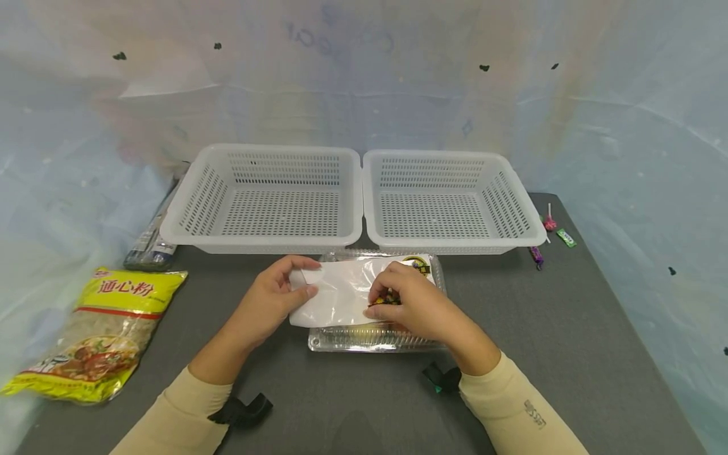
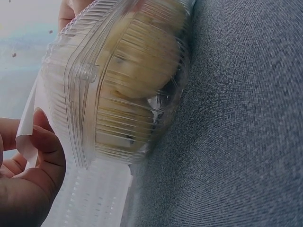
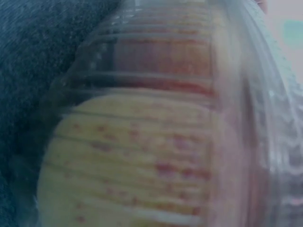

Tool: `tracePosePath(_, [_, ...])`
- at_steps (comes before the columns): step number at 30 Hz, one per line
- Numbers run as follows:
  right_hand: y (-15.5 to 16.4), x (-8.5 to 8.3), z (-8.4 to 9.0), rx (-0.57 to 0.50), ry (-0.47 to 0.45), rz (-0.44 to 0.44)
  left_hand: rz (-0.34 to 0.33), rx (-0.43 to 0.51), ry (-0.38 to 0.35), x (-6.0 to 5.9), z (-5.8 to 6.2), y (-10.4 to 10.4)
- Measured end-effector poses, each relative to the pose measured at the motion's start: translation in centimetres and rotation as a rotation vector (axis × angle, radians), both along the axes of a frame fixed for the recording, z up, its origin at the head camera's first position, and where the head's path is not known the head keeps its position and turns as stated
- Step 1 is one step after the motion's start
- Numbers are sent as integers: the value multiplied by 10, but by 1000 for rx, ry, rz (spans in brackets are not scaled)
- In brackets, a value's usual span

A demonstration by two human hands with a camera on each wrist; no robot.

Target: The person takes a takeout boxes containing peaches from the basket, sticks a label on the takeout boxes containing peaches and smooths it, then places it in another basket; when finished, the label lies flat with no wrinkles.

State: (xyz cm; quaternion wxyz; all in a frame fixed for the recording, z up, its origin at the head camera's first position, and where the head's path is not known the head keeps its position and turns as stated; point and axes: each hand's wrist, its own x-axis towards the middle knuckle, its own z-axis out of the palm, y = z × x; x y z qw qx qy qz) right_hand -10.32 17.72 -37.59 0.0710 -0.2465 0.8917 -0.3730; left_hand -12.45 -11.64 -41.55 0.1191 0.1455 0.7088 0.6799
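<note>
A clear plastic clamshell box (image 1: 352, 341) lies in front of me. Round yellow fruit (image 2: 142, 64) shows through its ribbed side; in the right wrist view one fruit (image 3: 128, 161) has red speckles. Over the lid lies a white paper sheet (image 1: 335, 294), its left end pinched between my left hand's (image 1: 275, 300) thumb and fingers. My right hand (image 1: 421, 303) bends over the sheet's right part, thumb and fingers pinching a small black-and-yellow label (image 1: 388, 298), partly hidden by the fingers. A round dark label (image 1: 419, 264) shows at the lid's far right corner.
Two white perforated baskets (image 1: 264, 243) (image 1: 455, 243) stand side by side behind the box. At left lie a yellow pasta bag (image 1: 105, 335) and a dark packet (image 1: 150, 249). Several small sweets (image 1: 565, 237) lie at right, beside the right basket.
</note>
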Motion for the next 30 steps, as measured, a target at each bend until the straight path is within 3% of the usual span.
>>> tracePosePath(8, [1, -1, 2, -21, -71, -17, -5, -8, 9, -1, 0, -1])
tracePosePath(30, [11, -2, 0, -85, -56, 20, -2, 3, 3, 0, 0, -2])
